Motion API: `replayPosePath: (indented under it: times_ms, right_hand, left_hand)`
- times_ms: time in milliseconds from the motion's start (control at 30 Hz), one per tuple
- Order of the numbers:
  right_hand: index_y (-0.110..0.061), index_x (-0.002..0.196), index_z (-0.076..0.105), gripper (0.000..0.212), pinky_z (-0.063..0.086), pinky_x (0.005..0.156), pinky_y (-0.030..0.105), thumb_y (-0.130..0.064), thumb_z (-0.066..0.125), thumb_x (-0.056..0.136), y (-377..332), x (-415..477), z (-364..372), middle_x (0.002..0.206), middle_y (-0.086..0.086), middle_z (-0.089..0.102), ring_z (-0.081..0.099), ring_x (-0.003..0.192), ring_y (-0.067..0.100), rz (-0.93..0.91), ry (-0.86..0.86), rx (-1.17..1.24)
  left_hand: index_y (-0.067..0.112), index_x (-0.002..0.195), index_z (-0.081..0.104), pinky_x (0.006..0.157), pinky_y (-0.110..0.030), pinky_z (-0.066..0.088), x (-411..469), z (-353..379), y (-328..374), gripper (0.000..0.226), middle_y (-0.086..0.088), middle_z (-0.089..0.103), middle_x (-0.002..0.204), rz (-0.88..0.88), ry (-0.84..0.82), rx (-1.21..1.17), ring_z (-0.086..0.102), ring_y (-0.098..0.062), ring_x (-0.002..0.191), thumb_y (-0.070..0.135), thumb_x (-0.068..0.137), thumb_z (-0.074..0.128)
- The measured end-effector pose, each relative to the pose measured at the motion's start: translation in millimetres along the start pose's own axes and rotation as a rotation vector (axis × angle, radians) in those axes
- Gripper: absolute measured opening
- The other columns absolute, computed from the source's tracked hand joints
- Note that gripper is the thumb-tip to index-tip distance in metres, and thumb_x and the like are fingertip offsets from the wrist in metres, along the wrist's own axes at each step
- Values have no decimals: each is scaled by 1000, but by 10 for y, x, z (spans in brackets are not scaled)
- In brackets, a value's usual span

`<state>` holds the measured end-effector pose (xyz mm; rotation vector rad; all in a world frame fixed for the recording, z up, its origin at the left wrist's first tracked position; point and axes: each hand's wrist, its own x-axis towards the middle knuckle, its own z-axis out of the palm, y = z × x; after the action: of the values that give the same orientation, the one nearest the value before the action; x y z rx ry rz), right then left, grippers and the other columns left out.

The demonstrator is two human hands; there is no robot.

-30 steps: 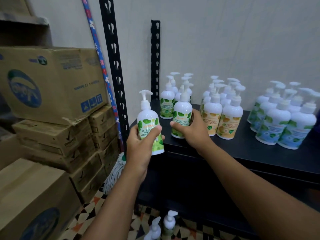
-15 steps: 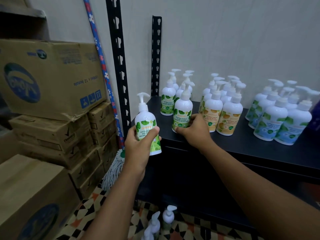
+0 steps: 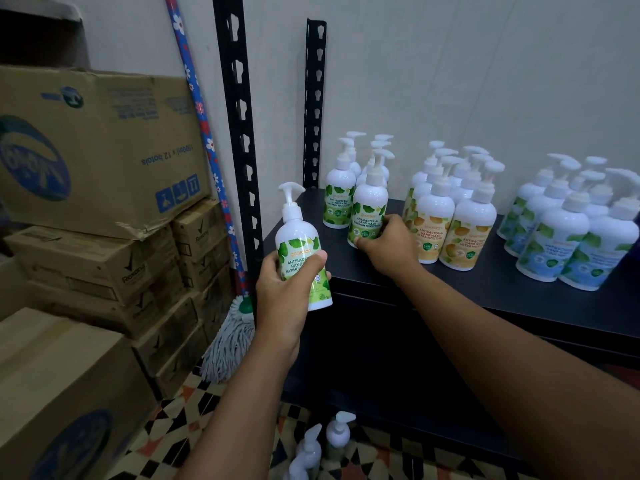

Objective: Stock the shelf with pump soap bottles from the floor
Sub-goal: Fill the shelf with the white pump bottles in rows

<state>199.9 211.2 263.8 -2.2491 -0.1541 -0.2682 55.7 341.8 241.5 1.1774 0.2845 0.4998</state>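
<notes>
Fingers of my left hand [image 3: 281,289] wrap a green-label bottle [image 3: 298,239], upright just off the shelf [image 3: 450,289] corner; my right hand [image 3: 388,247] grips a second green-label bottle [image 3: 370,206] standing on the shelf

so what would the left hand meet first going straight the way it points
Probably the shelf, at its front-left edge, the held bottle touching before the left hand; beyond it, the rear green bottle. Depth unclear.

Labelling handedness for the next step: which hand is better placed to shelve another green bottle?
Left. The left hand holds a green-label bottle upright by the front-left corner of the shelf. The right hand is busy, gripping a shelved green bottle.
</notes>
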Motion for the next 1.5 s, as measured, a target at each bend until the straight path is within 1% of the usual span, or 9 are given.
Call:
replayPosePath:
  times_ms: [400,533,667,800,900,1033,1167,1333,1500]
  right_hand:
    - [-6,127,53,65,51,97,42,-38,82,79,-5,-203,-47,127,14,59,58,117,31,-40,-60,-120]
    - [-2,138,46,63,40,107,42,-49,56,97,61,-380,-148,141,18,49,46,131,33,-128,-184,-410]
    - [1,154,31,73,16,123,41,-54,27,106,123,-503,-199,164,20,27,19,153,32,-175,-310,-610]
    - [-6,160,23,75,13,125,43,-57,17,105,146,-571,-159,168,16,18,14,156,28,-207,-281,-649]
    - [-11,161,22,74,11,125,45,-58,14,105,167,-617,-135,169,14,17,12,157,26,-221,-251,-687]
    - [-14,160,25,72,15,124,48,-57,13,104,183,-647,-110,168,12,19,13,156,24,-227,-207,-707]
    - [-17,160,26,71,17,122,50,-57,13,104,199,-653,-84,169,9,20,14,156,23,-212,-191,-720]
    - [-18,160,26,71,16,122,51,-57,12,103,188,-654,-74,169,9,20,13,156,23,-202,-181,-724]
    - [-17,160,27,70,17,121,51,-56,13,103,189,-663,-74,168,9,21,14,156,23,-205,-170,-732]
  left_hand:
    - [22,112,65,78,-54,63,-36,39,-12,45,-6,76,95,-1,-9,34,76,-31,90,29,74,88]
    - [27,110,68,83,-57,61,-61,27,9,58,-7,76,101,19,4,73,75,-30,93,47,59,86]
    - [32,109,68,84,-55,61,-147,35,0,54,-1,76,100,43,-25,126,75,-25,93,49,60,84]
    - [33,109,68,83,-52,62,-218,89,22,53,0,76,99,92,-67,181,74,-24,92,50,62,83]
    - [31,111,69,81,-47,62,-147,149,75,51,0,76,99,144,-58,198,74,-22,91,47,65,83]
    - [24,117,69,75,-29,60,74,208,167,38,3,77,98,243,-68,284,74,-13,89,26,82,84]
    - [21,120,67,73,-18,56,378,260,182,43,7,77,99,279,-93,372,73,-7,90,25,81,86]
    - [28,124,61,93,-38,59,661,227,22,61,10,73,114,281,-133,484,70,-7,105,38,71,90]
    - [29,130,52,98,-34,54,698,166,-4,82,10,61,127,281,-141,636,63,-7,114,42,61,95]
